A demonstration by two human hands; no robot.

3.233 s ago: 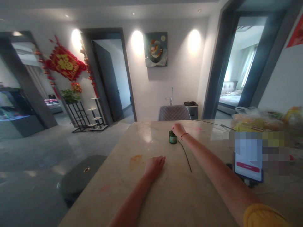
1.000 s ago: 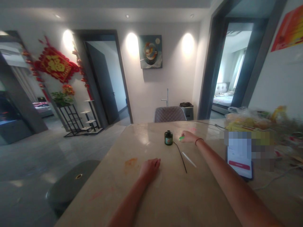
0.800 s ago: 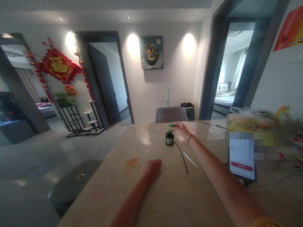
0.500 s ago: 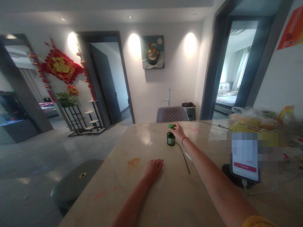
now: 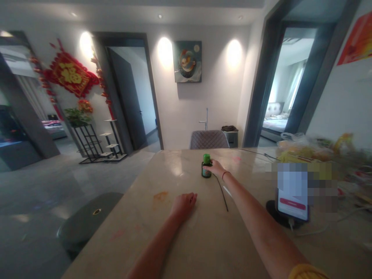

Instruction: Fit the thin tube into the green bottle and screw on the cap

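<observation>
A small dark green bottle [image 5: 206, 174] with a bright green cap stands upright near the far side of the table [image 5: 200, 240]. My right hand [image 5: 217, 168] is closed around the bottle's body from the right, below the cap. My left hand [image 5: 184, 204] rests on the tabletop closer to me, its fingers curled in and nothing visible in them. A thin black cord or stick [image 5: 222, 193] lies just right of the bottle, beside a short white strip [image 5: 228, 191] partly under my right forearm.
On the right, a phone [image 5: 293, 209] stands on a dark round base with a white cable plugged in. Behind it are plastic bags [image 5: 305, 145] and blurred clutter. A quilted chair [image 5: 209, 140] is beyond the table; a green stool [image 5: 90, 221] is at the left.
My right hand has shifted from the bottle's green cap down to its body. The bottle still stands in the same place on the table. My left hand has stayed put.
</observation>
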